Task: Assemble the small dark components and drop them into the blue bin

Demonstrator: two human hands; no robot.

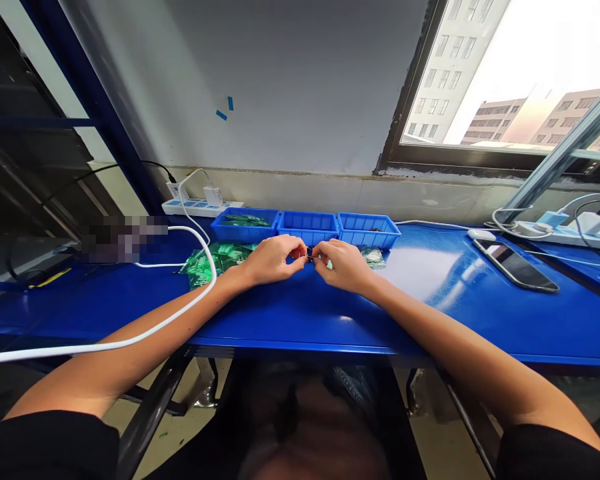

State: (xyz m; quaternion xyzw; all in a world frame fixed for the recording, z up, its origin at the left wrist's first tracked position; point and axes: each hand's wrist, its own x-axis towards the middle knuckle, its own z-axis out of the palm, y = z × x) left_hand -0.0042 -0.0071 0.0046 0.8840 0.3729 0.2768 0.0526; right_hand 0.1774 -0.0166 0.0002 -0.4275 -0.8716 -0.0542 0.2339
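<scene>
My left hand (279,259) and my right hand (344,265) meet over the blue tabletop, each with thumb and fingers pinched together. Between their fingertips is a small dark piece (309,255), too tiny to name. Just behind the hands stand three blue plastic bins: the left bin (245,231) has green pieces in it, the middle bin (307,235) is partly hidden by my fingers, and the right bin (369,237) holds a few small dark bits. Green pieces in clear plastic bags (213,262) lie by my left wrist. Beyond my right hand is a clear packet (374,258).
A white cable (155,328) crosses in front of my left forearm. Behind the bins, a power strip (200,207) carries white chargers. On the right lie a smartphone (517,265) and another power strip (593,233). The blue table's front edge (310,349) runs before my lap.
</scene>
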